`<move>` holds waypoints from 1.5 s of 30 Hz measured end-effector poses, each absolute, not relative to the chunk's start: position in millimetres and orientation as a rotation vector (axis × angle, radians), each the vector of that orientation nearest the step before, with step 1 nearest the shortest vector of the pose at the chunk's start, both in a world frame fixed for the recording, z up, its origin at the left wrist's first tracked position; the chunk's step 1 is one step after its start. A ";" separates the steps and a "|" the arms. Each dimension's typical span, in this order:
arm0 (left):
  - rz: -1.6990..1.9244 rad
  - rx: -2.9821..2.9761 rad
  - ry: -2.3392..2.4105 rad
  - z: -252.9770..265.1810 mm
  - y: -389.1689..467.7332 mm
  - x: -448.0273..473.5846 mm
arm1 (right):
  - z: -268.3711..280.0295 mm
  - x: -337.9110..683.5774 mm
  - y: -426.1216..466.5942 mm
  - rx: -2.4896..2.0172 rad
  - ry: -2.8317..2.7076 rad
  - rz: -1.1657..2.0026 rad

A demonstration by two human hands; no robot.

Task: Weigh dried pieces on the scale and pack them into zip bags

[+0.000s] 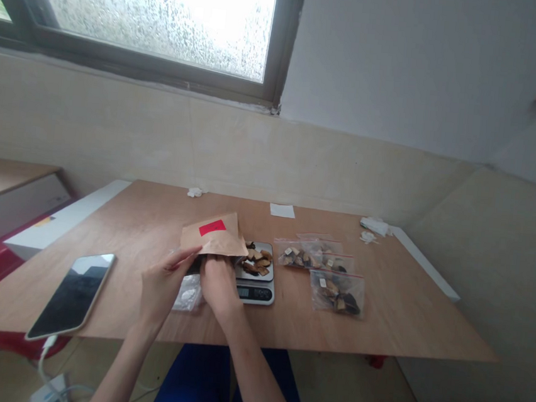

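My left hand (168, 280) grips the near edge of a brown paper bag (217, 237) with a red label. The bag's mouth faces me. Inside that mouth is my right hand (217, 284), its fingers hidden by the paper, so I cannot see what they hold. Partly behind the bag sits a small digital kitchen scale (263, 289). Dried brown slices (257, 262), perhaps mushroom, lie on its platform. Under my hands, a clear plastic bag (189, 294) rests on the table.
Several zip bags of dried slices (337, 293) lie right of the scale. A phone (72, 296) with a charging cable (48, 347) is at the left. Along the back are a white paper (282, 210), crumpled tissue (195, 192) and more tissues (375, 226).
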State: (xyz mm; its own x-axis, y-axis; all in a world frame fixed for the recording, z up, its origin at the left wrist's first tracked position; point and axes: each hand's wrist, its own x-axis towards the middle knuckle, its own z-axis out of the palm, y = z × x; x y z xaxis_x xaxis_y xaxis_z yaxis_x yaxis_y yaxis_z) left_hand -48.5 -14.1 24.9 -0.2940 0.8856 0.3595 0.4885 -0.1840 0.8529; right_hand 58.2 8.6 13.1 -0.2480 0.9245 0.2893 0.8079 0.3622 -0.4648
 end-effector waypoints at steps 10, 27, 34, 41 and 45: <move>1.445 1.586 1.668 15.8 -13.8 -47.0 | 2.6 61.4 12.5 -1.355 -2.031 0.558; 1.447 1.577 1.717 26.2 -6.8 -54.7 | 19.1 103.7 -32.9 -1.007 -1.633 0.745; 1.498 1.569 1.767 29.7 -3.0 -60.8 | -36.1 140.1 -23.5 -1.185 -1.311 0.616; 1.507 1.571 1.689 27.8 -3.6 -56.5 | -46.2 131.7 -10.2 -1.382 -1.575 0.284; 1.499 1.555 1.693 28.7 -3.6 -55.9 | -46.5 125.4 -2.6 -1.477 -1.651 0.224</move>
State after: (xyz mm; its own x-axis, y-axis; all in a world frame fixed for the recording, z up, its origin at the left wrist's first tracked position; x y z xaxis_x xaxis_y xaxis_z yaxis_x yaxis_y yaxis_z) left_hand -55.9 -3.6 28.7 -0.3050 0.8831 0.3564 0.4603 -0.1909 0.8670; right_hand 125.4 -2.6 -46.5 0.0989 0.8715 0.4802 0.7120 0.2751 -0.6460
